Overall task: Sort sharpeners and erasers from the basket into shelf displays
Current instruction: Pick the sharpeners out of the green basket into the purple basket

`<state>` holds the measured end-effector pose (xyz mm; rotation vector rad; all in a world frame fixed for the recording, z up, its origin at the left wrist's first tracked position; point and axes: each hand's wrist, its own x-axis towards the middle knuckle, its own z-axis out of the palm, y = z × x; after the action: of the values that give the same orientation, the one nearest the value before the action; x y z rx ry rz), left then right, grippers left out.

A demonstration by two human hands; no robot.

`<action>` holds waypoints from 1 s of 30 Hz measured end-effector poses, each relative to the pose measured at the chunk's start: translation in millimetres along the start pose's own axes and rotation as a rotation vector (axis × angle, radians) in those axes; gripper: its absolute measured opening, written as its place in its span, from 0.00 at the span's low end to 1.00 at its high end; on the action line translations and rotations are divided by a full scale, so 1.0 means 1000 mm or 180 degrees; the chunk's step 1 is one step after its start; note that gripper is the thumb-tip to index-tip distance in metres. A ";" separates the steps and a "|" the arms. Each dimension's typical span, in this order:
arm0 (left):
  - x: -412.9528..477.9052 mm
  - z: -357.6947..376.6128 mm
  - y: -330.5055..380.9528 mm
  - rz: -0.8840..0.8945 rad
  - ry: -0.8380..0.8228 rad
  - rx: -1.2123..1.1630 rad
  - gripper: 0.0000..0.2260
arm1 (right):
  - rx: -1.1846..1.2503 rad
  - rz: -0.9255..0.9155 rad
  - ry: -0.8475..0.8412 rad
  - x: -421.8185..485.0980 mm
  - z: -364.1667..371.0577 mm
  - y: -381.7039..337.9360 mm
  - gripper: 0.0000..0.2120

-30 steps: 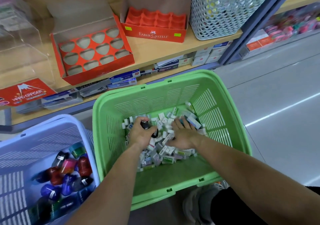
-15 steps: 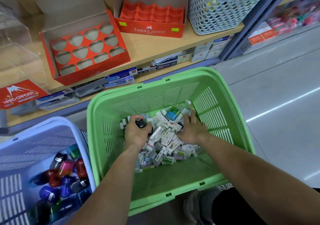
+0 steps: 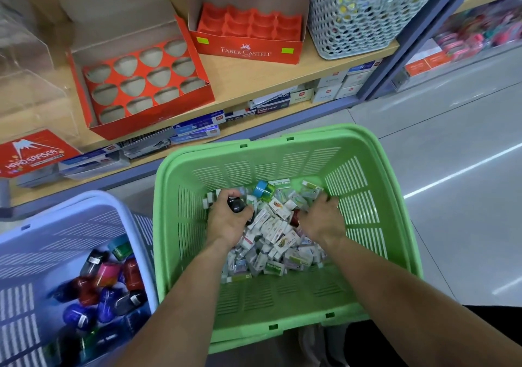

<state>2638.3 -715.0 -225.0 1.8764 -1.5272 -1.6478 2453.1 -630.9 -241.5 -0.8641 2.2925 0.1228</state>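
A green basket [image 3: 395,225] on the floor holds a heap of small boxed erasers [image 3: 271,242]. My left hand [image 3: 228,219] is inside it and grips a black sharpener [image 3: 236,205]. My right hand [image 3: 322,222] digs into the right side of the heap with fingers curled among the erasers; a dark red sharpener [image 3: 295,216] shows beside it. A blue-and-green sharpener [image 3: 264,189] lies on top at the far side. On the shelf stand a red display tray with empty rounded holes [image 3: 144,84] and a red Faber-Castell tray [image 3: 248,33], also empty.
A blue basket [image 3: 56,225] at the lower left holds several coloured sharpeners [image 3: 104,287]. A clear acrylic case [image 3: 25,64] with a red Hard Eraser label [image 3: 31,154] stands at the shelf's left. A grey mesh basket [image 3: 358,13] fills the shelf's right. Boxed stock lines the lower shelf.
My right hand has slid to the right through the erasers, uncovering the blue-and-green sharpener and the dark red one. My left hand still holds the black sharpener and has barely moved.
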 end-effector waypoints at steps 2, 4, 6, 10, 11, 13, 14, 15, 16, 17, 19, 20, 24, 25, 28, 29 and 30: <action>-0.001 0.001 -0.001 -0.0029 -0.0020 0.0034 0.16 | 0.0086 0.0062 -0.0104 0.007 0.000 0.003 0.37; -0.002 0.002 -0.002 -0.0011 -0.0047 0.0104 0.16 | 0.0245 0.0106 -0.0201 0.012 -0.001 0.005 0.38; -0.002 0.002 -0.002 -0.0013 -0.0052 0.0123 0.16 | 0.0320 0.0052 -0.0253 0.015 -0.003 0.007 0.35; -0.005 0.003 0.000 0.0007 -0.0066 0.0237 0.16 | 0.0302 -0.0176 -0.0413 0.019 -0.009 0.011 0.23; -0.005 0.003 0.000 0.0013 -0.0067 0.0243 0.16 | 0.0336 -0.0190 -0.0446 0.021 -0.008 0.013 0.23; -0.006 0.002 0.000 0.0013 -0.0052 0.0226 0.17 | 0.0369 -0.0234 -0.0452 0.020 -0.009 0.014 0.22; -0.006 0.002 0.000 0.0007 -0.0042 0.0198 0.17 | 0.0382 -0.0268 -0.0393 0.019 -0.009 0.014 0.22; -0.007 0.002 0.000 0.0002 -0.0027 0.0151 0.17 | 0.0412 -0.0341 -0.0271 0.018 -0.010 0.013 0.21; -0.007 0.002 0.000 -0.0006 -0.0004 0.0108 0.17 | 0.0484 -0.0465 -0.0126 0.017 -0.012 0.010 0.20; -0.008 0.002 0.002 -0.0015 0.0015 0.0069 0.17 | 0.0594 -0.0616 -0.0006 0.015 -0.014 0.006 0.19; -0.010 0.001 0.008 -0.0014 0.0042 -0.0067 0.16 | 0.0986 -0.0849 0.0009 0.011 -0.019 -0.005 0.18; -0.012 0.000 0.012 -0.0004 0.0055 -0.0120 0.16 | 0.1282 -0.0931 -0.0109 0.008 -0.023 -0.011 0.17; -0.026 -0.011 0.035 0.0098 0.0009 -0.0176 0.14 | 0.2037 -0.1112 -0.0531 -0.019 -0.049 -0.038 0.16; -0.031 -0.016 0.041 0.0148 -0.0052 -0.0181 0.15 | 0.2018 -0.1213 -0.0552 -0.028 -0.057 -0.045 0.15; -0.060 -0.046 0.065 0.0404 -0.0254 0.0046 0.17 | 0.2314 -0.1416 -0.0906 -0.061 -0.082 -0.070 0.14; -0.072 -0.060 0.072 0.0519 -0.0288 0.0193 0.17 | 0.2387 -0.1509 -0.1051 -0.076 -0.090 -0.079 0.16; -0.085 -0.076 0.078 0.0633 -0.0304 0.0374 0.18 | 0.2411 -0.1636 -0.1139 -0.090 -0.096 -0.088 0.17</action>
<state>2672.6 -717.3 -91.1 1.6575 -1.8208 -1.6107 2502.7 -679.2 -98.8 -0.8845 1.5258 -0.7119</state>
